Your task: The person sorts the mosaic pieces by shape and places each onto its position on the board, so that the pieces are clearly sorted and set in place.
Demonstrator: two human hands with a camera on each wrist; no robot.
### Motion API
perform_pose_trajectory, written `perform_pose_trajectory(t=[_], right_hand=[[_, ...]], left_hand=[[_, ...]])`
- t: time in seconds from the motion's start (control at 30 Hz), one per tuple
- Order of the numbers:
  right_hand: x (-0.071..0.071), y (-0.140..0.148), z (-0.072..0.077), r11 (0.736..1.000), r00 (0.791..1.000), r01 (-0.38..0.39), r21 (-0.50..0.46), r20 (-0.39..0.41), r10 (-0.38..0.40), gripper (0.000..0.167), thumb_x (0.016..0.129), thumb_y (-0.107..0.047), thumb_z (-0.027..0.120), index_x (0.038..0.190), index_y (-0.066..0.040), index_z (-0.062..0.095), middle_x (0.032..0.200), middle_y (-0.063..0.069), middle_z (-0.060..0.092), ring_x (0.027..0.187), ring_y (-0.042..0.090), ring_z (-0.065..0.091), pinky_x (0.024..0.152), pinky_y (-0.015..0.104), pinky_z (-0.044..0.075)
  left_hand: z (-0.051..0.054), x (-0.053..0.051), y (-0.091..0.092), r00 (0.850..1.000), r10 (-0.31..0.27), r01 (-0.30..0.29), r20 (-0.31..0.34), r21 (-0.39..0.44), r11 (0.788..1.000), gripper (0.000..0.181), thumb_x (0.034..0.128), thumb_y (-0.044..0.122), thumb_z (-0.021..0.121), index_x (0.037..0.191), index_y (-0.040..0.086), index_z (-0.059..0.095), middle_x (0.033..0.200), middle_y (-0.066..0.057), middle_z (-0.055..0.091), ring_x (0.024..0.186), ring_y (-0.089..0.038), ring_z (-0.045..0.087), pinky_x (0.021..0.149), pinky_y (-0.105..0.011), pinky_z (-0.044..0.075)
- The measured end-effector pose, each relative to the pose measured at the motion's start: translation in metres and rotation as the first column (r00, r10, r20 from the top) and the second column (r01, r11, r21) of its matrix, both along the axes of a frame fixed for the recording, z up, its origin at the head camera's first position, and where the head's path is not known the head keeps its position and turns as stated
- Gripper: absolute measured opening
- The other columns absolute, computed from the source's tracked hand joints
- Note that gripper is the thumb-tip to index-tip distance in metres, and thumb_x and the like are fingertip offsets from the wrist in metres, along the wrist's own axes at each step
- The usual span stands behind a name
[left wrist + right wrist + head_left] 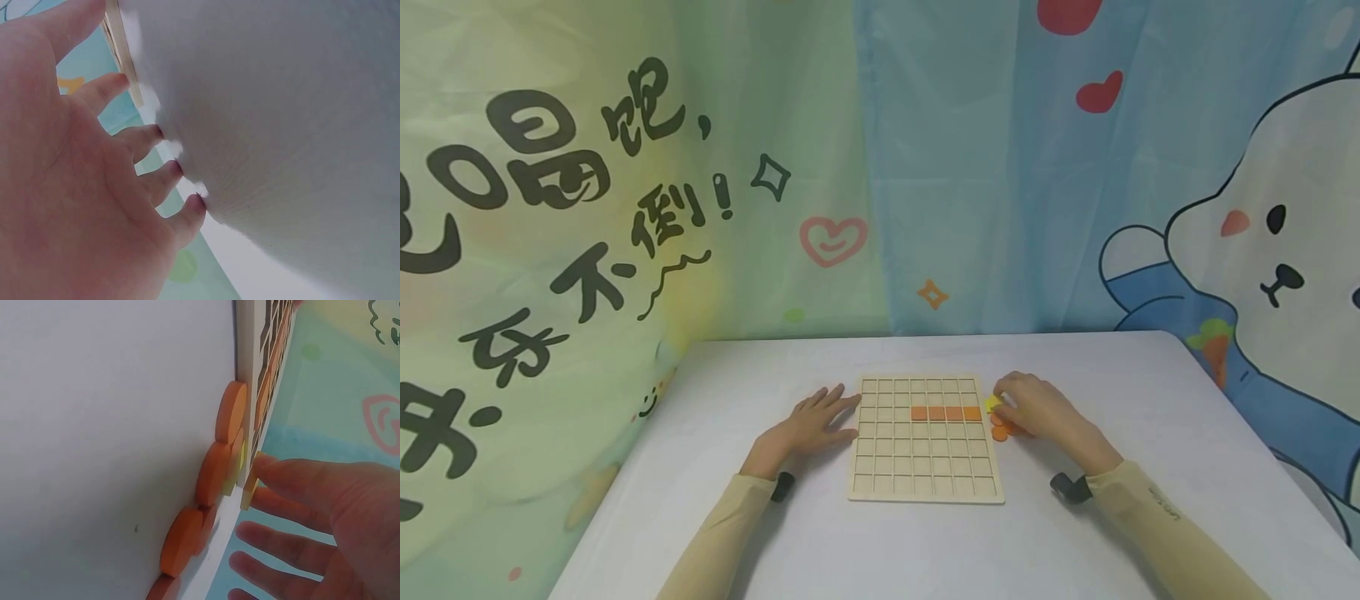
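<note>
Several orange discs (212, 472) beside board (921, 467), curtain (940, 183) behind

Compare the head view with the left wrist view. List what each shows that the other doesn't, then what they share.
Only the head view: the right hand with a yellow piece at its fingertips, the orange discs beside it, and the row of four orange squares.

Only the left wrist view: the palm side of the left hand; the head view gives its back.

Both: that hand, the board (just a strip in the wrist view), the white tabletop and the patterned curtain.
</note>
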State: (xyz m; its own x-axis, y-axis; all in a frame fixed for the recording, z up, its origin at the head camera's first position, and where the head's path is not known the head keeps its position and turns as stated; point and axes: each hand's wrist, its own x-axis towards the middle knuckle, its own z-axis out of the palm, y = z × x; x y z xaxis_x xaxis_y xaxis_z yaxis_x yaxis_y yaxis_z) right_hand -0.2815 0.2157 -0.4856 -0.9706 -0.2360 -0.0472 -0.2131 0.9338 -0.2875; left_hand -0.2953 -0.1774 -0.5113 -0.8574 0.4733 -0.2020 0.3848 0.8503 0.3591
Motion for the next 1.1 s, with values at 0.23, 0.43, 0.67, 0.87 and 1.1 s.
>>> perform_pose_trajectory(t=[0.23,0.43,0.67,0.87,1.1], right_hand=[[0.000,-0.006,0.002,1.000,0.999,-0.030,-0.003,-0.019,0.030,0.030,0.092,-0.026,0.072,0.114,-0.005,0.071,0.126,0.017,0.066,0.108,0.031,0.062,0.099,0.052,0.053],[-0.002,-0.012,0.001,0.998,0.998,-0.060,-0.011,-0.010,0.060,0.029,0.092,-0.025,0.072,0.114,-0.006,0.071,0.125,0.015,0.067,0.115,0.034,0.063,0.101,0.054,0.052],[-0.003,-0.017,-0.001,0.994,0.993,-0.110,-0.021,-0.055,0.108,0.025,0.092,-0.024,0.072,0.110,-0.007,0.073,0.123,0.015,0.068,0.114,0.035,0.064,0.099,0.054,0.053],[-0.003,-0.023,0.000,0.991,0.990,-0.132,-0.022,-0.047,0.131,0.024,0.093,-0.025,0.072,0.109,-0.007,0.073,0.122,0.015,0.069,0.114,0.035,0.064,0.099,0.053,0.053],[-0.004,-0.027,-0.002,0.987,0.986,-0.160,-0.016,-0.056,0.159,0.024,0.093,-0.025,0.073,0.108,-0.008,0.073,0.119,0.014,0.069,0.110,0.033,0.065,0.095,0.051,0.055]], left_hand=[[0.002,0.001,0.000,1.000,-0.003,0.003,0.003,0.004,1.000,0.066,0.1011,0.052,0.051,0.159,0.027,0.032,0.169,-0.011,0.018,0.155,-0.041,0.013,0.124,-0.063,0.016],[0.001,0.000,0.000,1.000,-0.009,0.009,-0.002,0.004,1.000,0.065,0.1012,0.052,0.051,0.158,0.028,0.032,0.169,-0.011,0.019,0.155,-0.041,0.014,0.124,-0.062,0.017],[0.002,0.001,0.000,1.000,-0.007,0.007,-0.001,0.020,1.000,0.065,0.1013,0.052,0.051,0.158,0.028,0.033,0.169,-0.011,0.018,0.156,-0.041,0.013,0.124,-0.062,0.016],[0.002,0.002,-0.001,1.000,-0.005,0.005,0.001,0.022,1.000,0.065,0.1011,0.053,0.051,0.158,0.028,0.033,0.169,-0.011,0.019,0.156,-0.040,0.013,0.124,-0.062,0.015],[0.002,0.002,-0.001,1.000,-0.006,0.006,-0.004,0.021,1.000,0.065,0.1013,0.052,0.051,0.158,0.028,0.032,0.169,-0.011,0.018,0.156,-0.040,0.013,0.124,-0.061,0.015]])
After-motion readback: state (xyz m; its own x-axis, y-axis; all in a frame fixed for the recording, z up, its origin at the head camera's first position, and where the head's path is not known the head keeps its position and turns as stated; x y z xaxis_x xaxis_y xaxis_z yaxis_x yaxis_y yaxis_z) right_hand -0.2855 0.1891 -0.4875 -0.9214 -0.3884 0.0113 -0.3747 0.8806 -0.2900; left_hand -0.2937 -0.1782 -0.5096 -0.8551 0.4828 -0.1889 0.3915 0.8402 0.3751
